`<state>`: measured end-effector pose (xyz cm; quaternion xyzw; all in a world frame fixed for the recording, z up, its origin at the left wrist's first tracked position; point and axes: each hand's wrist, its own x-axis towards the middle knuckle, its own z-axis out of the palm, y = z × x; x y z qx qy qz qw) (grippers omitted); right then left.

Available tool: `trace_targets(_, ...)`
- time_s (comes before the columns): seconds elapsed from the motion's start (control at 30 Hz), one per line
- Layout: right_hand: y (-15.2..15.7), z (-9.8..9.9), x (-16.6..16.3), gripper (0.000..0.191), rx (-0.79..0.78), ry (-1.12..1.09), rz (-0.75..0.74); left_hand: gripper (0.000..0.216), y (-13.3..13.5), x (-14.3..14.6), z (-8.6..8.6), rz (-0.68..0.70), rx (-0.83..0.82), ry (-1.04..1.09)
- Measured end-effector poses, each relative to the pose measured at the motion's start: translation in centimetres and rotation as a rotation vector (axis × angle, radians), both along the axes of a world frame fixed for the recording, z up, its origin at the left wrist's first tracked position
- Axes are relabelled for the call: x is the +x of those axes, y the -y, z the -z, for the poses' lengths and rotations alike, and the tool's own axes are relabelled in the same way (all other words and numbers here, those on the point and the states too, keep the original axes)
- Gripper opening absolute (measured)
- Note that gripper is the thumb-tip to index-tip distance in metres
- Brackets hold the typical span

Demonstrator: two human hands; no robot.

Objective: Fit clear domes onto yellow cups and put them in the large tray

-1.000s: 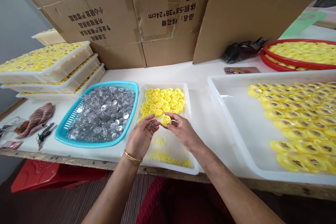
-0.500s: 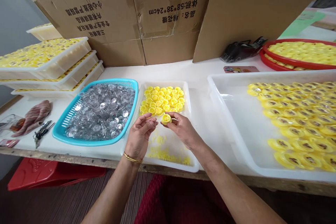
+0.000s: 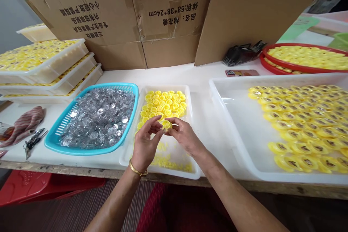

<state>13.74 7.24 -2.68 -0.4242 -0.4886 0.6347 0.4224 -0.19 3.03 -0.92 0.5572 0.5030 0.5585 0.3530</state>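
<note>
A small round yellow plastic cup is pinched between the thumb and fingers of my right hand, above the shallow white tray. A small dark patch shows at its lower left edge. My left hand, with a gold-coloured bracelet at the wrist, is closed with curled fingertips against the cup's left side. What those fingertips pinch is too small to make out. Several like yellow cups stand in the far half of the tray, and yellow crumbs lie in its near half.
Left is a blue basket of clear, shiny plastic pieces. Beyond it stand stacked white trays. A large white tray on the right holds rows of yellow pieces with dark centres. Cardboard walls the back; keys lie left.
My left fingertips have closed in on the yellow cup, which my right hand still holds and has tilted. A dark patch now shows on it. The view has shifted slightly right.
</note>
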Motion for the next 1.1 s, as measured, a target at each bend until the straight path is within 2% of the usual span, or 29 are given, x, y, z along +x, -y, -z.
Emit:
trace_targets(0.3,-0.1,0.1,0.3,0.036,0.002,0.04,-0.02,0.038,0.5,0.5,-0.8,-0.017,0.189,-0.288)
trace_targets(0.47,0.0,-0.1,0.3,0.035,-0.024,0.045,-0.009,0.039,0.6,0.4,-0.7,-0.045,0.235,-0.347)
trace_targets(0.57,0.1,-0.4,0.3,0.034,-0.03,0.01,-0.001,0.036,0.3,0.3,-0.8,-0.053,0.12,-0.249)
trace_targets(0.7,0.1,-0.7,0.2,0.032,-0.038,-0.032,-0.005,0.044,-1.1,-0.1,-1.0,-0.011,-0.211,0.153)
trace_targets(0.8,0.1,-0.8,0.1,0.032,-0.04,-0.058,-0.007,0.049,-2.2,-0.5,-0.8,-0.007,-0.35,0.351)
trace_targets(0.97,0.1,-1.0,0.1,0.031,-0.075,-0.112,-0.01,0.045,-3.1,-0.4,0.1,-0.037,-0.294,0.293)
trace_targets(1.1,0.1,-0.7,0.0,0.034,-0.04,-0.128,-0.005,0.042,-3.0,0.2,0.5,-0.039,-0.23,0.117)
